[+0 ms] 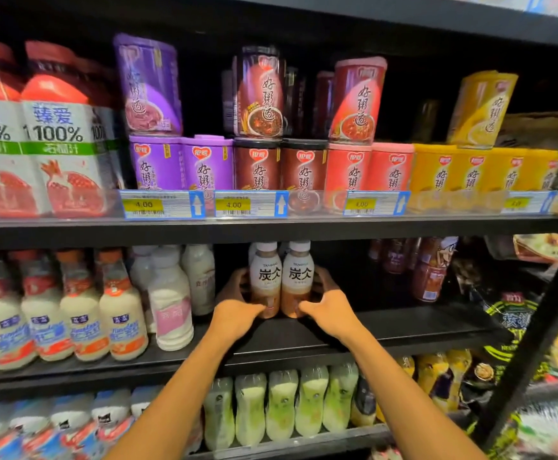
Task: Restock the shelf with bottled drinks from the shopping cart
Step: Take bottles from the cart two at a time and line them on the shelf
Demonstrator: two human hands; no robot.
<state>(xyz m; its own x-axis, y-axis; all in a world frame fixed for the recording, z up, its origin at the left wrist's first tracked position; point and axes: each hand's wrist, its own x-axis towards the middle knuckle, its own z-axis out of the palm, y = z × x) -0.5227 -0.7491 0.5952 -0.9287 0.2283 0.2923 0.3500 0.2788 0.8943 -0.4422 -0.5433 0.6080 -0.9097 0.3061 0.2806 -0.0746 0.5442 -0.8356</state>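
Where the middle shelf [403,330] shows bare black board, I see the left Tanbing bottle [266,280] and the right Tanbing bottle [299,280] standing upright, touching each other, set back from the front edge. My left hand [238,313] grips the left one low, fingers curled round its far side; my right hand [329,310] grips the right one likewise. White milk bottles [171,303] crowd near on the left, while rightward the board lies open up to the red-brown bottles [430,270]. The caps sit just under the upper shelf [271,232].
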